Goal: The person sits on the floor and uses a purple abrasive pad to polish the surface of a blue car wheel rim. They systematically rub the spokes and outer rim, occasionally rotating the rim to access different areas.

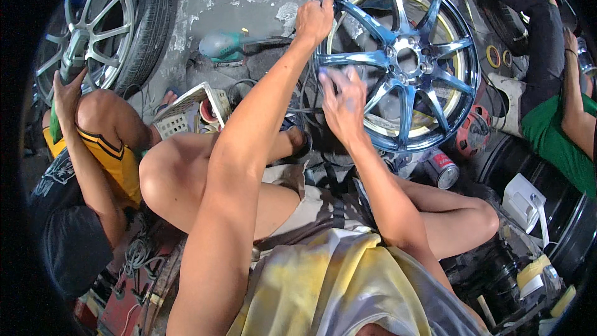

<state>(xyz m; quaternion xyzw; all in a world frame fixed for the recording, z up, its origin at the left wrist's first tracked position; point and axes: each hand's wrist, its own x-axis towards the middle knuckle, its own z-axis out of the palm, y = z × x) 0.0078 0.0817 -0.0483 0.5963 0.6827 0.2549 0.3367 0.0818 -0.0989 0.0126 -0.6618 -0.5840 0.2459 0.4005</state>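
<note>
A shiny blue-chrome alloy wheel rim [429, 109] stands tilted in front of me, its spokes facing me. My left hand [314, 17] grips the rim's upper left edge. My right hand [343, 104] is blurred and pressed flat against the rim's left side, over a spoke, fingers spread; whether a small pad or cloth is under it I cannot tell. My bare knees and yellow-stained shirt fill the lower middle.
A person in yellow shorts [93, 155] crouches at left by a silver wheel with tyre [102, 28]. Another person in green shorts [553, 106] sits at right. A green power tool [224, 45], white basket [186, 109], spray can [443, 170], black tyre [559, 211] and tape rolls lie around.
</note>
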